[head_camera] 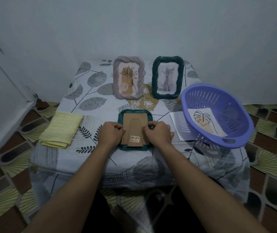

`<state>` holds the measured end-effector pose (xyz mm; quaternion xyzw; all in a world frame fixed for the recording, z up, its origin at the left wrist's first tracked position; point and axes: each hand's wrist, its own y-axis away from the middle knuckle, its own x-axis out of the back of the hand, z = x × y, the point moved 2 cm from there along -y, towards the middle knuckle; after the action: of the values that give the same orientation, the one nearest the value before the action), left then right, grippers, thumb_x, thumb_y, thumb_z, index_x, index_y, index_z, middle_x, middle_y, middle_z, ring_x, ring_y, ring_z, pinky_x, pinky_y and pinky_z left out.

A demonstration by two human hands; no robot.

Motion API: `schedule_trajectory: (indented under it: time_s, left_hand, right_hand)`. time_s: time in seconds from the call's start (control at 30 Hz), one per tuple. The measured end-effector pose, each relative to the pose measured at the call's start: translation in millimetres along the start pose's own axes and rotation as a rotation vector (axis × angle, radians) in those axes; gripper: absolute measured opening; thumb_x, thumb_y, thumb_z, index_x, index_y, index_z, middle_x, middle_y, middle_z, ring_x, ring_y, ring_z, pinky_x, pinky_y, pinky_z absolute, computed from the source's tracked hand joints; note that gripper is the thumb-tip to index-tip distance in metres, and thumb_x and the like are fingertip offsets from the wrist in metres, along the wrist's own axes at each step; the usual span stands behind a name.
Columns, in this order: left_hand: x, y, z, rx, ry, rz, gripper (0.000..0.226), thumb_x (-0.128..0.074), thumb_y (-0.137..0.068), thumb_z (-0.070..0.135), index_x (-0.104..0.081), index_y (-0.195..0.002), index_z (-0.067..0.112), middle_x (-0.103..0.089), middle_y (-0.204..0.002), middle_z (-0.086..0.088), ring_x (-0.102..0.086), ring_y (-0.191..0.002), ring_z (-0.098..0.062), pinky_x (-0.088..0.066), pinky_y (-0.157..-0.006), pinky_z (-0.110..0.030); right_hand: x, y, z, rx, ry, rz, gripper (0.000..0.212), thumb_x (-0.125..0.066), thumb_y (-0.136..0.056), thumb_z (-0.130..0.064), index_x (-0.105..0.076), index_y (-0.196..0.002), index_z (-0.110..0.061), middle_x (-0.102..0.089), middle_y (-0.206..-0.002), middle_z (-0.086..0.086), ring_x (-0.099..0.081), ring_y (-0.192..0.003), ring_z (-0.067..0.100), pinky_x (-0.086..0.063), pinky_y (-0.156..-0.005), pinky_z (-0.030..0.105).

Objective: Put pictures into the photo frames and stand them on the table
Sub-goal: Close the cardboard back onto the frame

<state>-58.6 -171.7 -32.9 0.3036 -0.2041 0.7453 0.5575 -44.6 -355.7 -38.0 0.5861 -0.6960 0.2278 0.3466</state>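
Centrally, teal frame [135, 112] face-down on desk [90, 105], cardboard backing [135, 121] up; left hand [110, 134] and right hand [158, 134] fingers [119, 127] pinch its side edges, likely seating it.

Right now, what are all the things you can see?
Pink frame: one, pink, standing at the back, plant picture inside.
Green frame: one, dark green, standing beside it, cat picture inside.
Flat frame: one, dark green, face down, middle, brown back up.
Basket: one, purple, right side.
Leaf picture: one, white, in the basket.
Paper: one, white, under the basket.
Cloth: one, yellow, folded, left side.
Tablecloth: one, leaf-patterned, over the table.
Left hand: one, pinching the flat frame's left edge.
Right hand: one, pinching its right edge.
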Motion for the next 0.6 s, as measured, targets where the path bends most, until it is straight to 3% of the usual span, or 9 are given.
schedule_trajectory:
  time_s: [0.23, 0.33, 0.43, 0.6]
  left_hand:
    - [9, -16, 0, 0.04, -0.015, -0.107, 0.016, -0.085, -0.077, 0.029, -0.079, -0.088, 0.019, -0.068, -0.076, 0.007, -0.066, -0.084, -0.016, -0.054, -0.084, -0.031]
    - [11, -20, -2, 0.048, 0.01, -0.126, 0.013, -0.087, -0.073, 0.029, -0.077, -0.078, 0.023, -0.068, -0.075, 0.008, -0.063, -0.077, -0.012, -0.053, -0.079, -0.029]
    - [11, -22, -4, 0.064, 0.016, -0.146, 0.019, -0.089, -0.07, 0.032, -0.071, -0.07, 0.026, -0.068, -0.073, 0.005, -0.061, -0.072, -0.013, -0.052, -0.075, -0.031]
    - [14, -26, -4, 0.059, -0.023, -0.174, 0.029, -0.09, -0.068, 0.036, -0.071, -0.075, 0.016, -0.064, -0.069, 0.004, -0.057, -0.064, -0.01, -0.042, -0.058, -0.024]
  right_hand:
    - [-5, 2, -12, 0.255, 0.082, 0.004, 0.057, -0.06, -0.09, -0.049, -0.047, -0.14, -0.025, -0.038, -0.143, 0.005, -0.03, -0.135, 0.026, -0.025, -0.109, 0.041]
    - [-9, 0, -10, 0.401, 0.171, -0.08, 0.063, -0.051, -0.095, -0.051, -0.033, -0.151, -0.028, -0.018, -0.162, 0.007, -0.01, -0.149, 0.028, -0.014, -0.118, 0.048]
    - [-15, -3, -3, 0.475, 0.328, -0.17, 0.064, -0.039, -0.099, -0.057, -0.02, -0.156, -0.035, 0.0, -0.168, 0.0, 0.004, -0.153, 0.025, -0.008, -0.119, 0.049]
    - [-19, -5, 0, 0.486, 0.436, -0.22, 0.061, -0.026, -0.101, -0.061, -0.014, -0.157, -0.042, 0.002, -0.168, -0.003, 0.008, -0.153, 0.025, -0.007, -0.118, 0.052]
